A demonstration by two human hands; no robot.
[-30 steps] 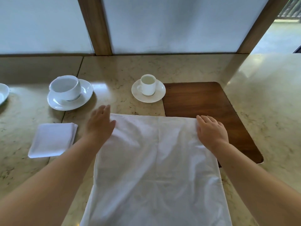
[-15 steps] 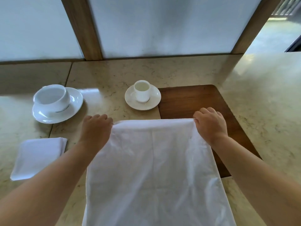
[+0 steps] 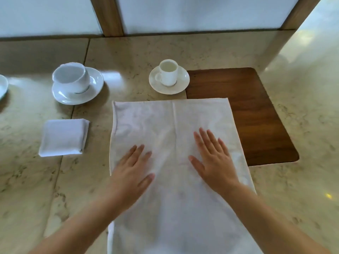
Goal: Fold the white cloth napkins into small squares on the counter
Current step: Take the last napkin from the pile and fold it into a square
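Observation:
A large white cloth napkin [image 3: 170, 123] lies spread flat on the marble counter [image 3: 302, 180], running from mid-counter to the near edge of view. Its far right corner overlaps a wooden board. My left hand [image 3: 132, 169] rests palm down on the napkin's left half, fingers apart. My right hand [image 3: 214, 160] lies flat on its right half, fingers spread. Neither hand grips the cloth. A second white napkin [image 3: 64, 137], folded into a small square, sits on the counter to the left.
A dark wooden board [image 3: 256, 114] lies at the right. A small white cup on a saucer [image 3: 168, 77] stands just beyond the napkin. A wider cup on a saucer [image 3: 77, 85] stands at the left. Another white dish [image 3: 2, 87] shows at the far left edge.
Both hands let go of the napkin's far corners and drew back toward me. They now lie flat and open on its middle. The napkin rests flatter.

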